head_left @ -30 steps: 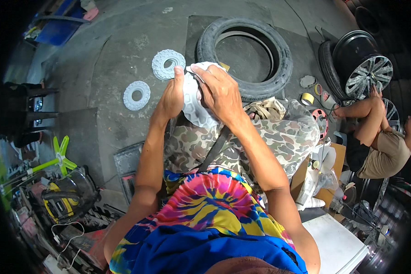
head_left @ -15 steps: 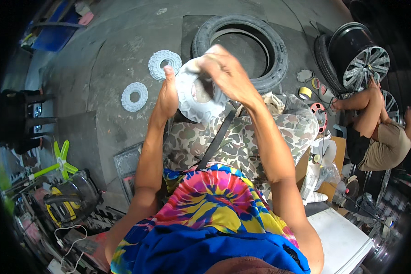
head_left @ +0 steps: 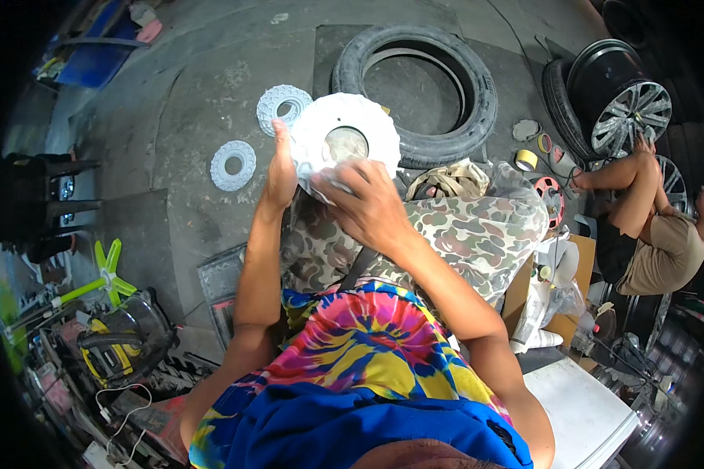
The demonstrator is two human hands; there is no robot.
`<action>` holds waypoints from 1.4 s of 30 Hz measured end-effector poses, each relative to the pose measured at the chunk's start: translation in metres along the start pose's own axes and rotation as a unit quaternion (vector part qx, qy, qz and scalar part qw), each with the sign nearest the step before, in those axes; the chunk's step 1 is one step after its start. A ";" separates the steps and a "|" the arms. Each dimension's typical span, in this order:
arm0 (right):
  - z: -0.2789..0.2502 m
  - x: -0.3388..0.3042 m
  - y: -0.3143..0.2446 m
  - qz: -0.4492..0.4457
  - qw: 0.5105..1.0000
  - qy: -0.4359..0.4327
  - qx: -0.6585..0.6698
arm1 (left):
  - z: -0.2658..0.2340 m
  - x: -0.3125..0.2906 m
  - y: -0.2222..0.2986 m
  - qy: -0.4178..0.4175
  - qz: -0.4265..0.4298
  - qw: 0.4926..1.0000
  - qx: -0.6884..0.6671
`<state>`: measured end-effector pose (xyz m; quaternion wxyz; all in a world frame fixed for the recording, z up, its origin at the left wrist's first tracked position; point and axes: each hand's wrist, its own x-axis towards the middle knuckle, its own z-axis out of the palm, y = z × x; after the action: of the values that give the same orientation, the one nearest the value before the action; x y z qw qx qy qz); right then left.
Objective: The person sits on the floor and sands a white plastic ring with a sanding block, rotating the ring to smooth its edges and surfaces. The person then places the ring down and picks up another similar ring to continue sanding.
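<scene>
The largest area is taken up by patterned cloth: camouflage trousers (head_left: 477, 234), creased over the lap. Beyond them a thick rubber tyre (head_left: 426, 148), black and dusty, is laid flat on the grey floor; to its right a spoked metal alloy wheel (head_left: 630, 125) is seen. Above the near side of the lap, left of the tyre's lower edge, is a matt white ring-shaped disc (head_left: 375, 117), round-holed and faintly scalloped. Its left edge is held by the left hand (head_left: 281, 172), thumb raised beside the rim, fingers hidden beneath. Its lower face is touched by the bent fingers of the right hand (head_left: 368, 203); how tightly they are closed cannot be told. Two smaller scalloped discs, the upper grey disc (head_left: 267, 109) and the lower grey disc (head_left: 233, 184), are laid on the floor.
</scene>
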<state>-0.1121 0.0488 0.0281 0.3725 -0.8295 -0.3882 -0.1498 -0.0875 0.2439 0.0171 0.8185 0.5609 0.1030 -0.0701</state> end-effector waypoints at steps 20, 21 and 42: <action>-0.150 -0.012 0.104 0.276 0.946 0.157 -0.057 | 0.079 0.069 0.117 -0.040 0.261 0.959 0.097; -0.148 -0.010 0.105 0.269 0.949 0.157 -0.056 | 0.079 0.072 0.117 -0.043 0.258 0.961 0.094; -0.139 0.098 0.138 0.010 0.965 0.178 -0.192 | 0.100 0.124 0.095 -0.018 0.227 0.965 0.133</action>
<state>0.0620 -0.0595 0.1062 0.2706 -0.8493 -0.2711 -0.3633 0.0635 0.1854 0.1069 0.7326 0.6721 -0.0517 0.0946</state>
